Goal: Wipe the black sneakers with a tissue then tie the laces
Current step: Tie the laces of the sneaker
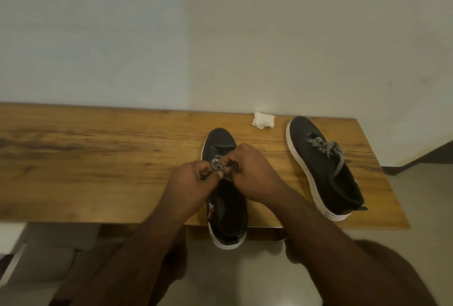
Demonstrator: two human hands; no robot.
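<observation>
Two black sneakers with white soles stand on a wooden table (98, 153). The near sneaker (221, 141) points away from me and its heel hangs over the table's front edge. Over its tongue my left hand (188, 183) and my right hand (252, 170) both pinch the black-and-white patterned lace (217, 164), which is looped between my fingertips. The other sneaker (326, 170) stands to the right, its lace (327, 150) in a bow. A crumpled white tissue (263, 120) lies near the table's back edge, between the two toes.
The table stands against a pale wall (220, 35). Its right end (382, 170) stops just past the right sneaker, with floor beyond. Bare wood stretches across the table's left half. Below the front edge I see grey floor and a flat grey object (49, 261) at left.
</observation>
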